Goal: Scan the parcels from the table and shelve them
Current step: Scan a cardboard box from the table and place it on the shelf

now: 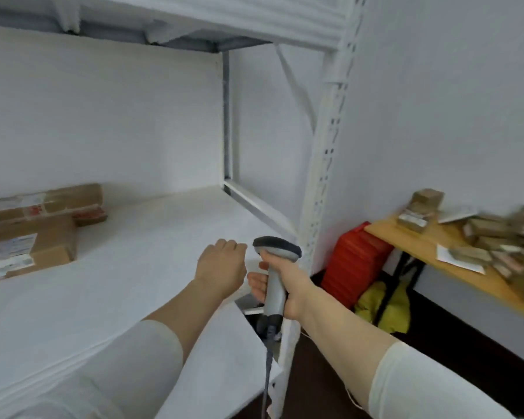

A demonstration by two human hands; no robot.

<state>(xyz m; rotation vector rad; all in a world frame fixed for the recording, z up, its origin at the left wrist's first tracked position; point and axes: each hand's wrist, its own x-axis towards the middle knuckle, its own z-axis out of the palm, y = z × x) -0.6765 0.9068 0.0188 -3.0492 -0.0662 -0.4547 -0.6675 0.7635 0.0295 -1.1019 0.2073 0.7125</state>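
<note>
My right hand (285,285) grips a grey handheld scanner (275,267) upright, its dark head at the top and its cable hanging down past the shelf's front edge. My left hand (221,264) hovers over the white shelf board (152,246) just left of the scanner, fingers curled and nothing visible in it. Three brown cardboard parcels with labels lie on the shelf at the far left: a larger box (28,249), a flat one behind it (43,201) and a small one (90,216). A heap of several brown parcels (502,237) lies on the wooden table (454,261) at the right.
A white perforated shelf upright (324,164) stands between shelf and table. An upper shelf board (224,16) hangs overhead. A red crate (354,261) and a yellow bag (384,306) sit on the dark floor under the table. White papers (457,255) lie on the table.
</note>
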